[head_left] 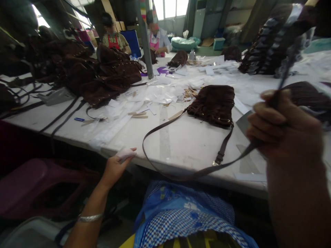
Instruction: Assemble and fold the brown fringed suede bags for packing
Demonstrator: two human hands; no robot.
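My right hand (281, 131) is raised close to the camera, fingers wrapped round a dark brown strap (181, 177). The strap loops down over the table edge and runs to a brown fringed bag (213, 103) lying on the white table (181, 141). My left hand (117, 165) rests at the table's near edge, fingers pinched on a small piece of white paper (124, 153). A silver bracelet (90, 217) is on my left wrist.
Heaps of brown bags (103, 75) and loose straps cover the table's left. White paper scraps (165, 91) lie across the middle. A grey post (144, 38) rises from the table. Two people sit at the far side. A purple stool (31, 186) stands lower left.
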